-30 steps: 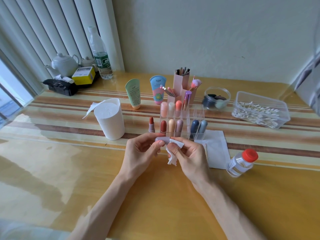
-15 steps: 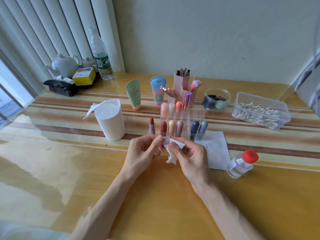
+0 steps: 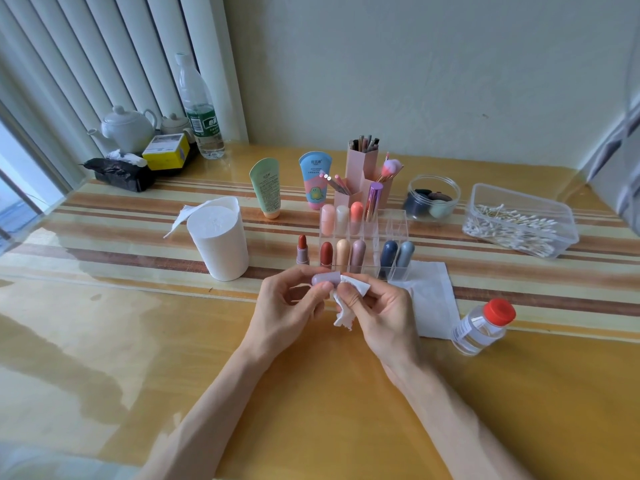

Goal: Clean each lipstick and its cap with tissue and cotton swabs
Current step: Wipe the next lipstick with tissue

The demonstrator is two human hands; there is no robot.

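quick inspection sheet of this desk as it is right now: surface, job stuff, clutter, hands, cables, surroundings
surface: glossy yellow table, striped across the middle, glare at the left.
job's things: lilac cap and tissue piece in the hands; uncapped lipstick stands beside the clear organizer of capped lipsticks; tissue roll, swab box, red-capped bottle and flat tissue nearby.
clutter: teapot, water bottle, yellow box, green tube, blue tube, brush holder, jar.
hands: left hand grips the lilac cap; right hand pinches the tissue piece against its end.
cables: nothing seen.
surroundings: blinds at left, wall behind.
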